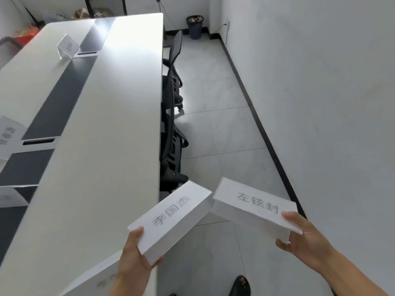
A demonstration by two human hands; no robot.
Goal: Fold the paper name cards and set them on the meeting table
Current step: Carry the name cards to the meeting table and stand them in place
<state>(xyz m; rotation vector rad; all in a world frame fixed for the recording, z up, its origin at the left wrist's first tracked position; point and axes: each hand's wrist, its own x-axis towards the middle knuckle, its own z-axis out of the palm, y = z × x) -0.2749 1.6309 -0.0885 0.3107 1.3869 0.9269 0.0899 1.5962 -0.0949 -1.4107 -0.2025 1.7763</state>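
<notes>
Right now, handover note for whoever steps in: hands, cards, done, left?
Left hand: grip on the near end of a folded name card, held past the meeting table edge.
Right hand: grip on a second folded card, over the floor.
Done: both held cards folded; at least three cards already on the table, one at the far end, others along the left edge.
Left: set these two cards on the table.
</notes>
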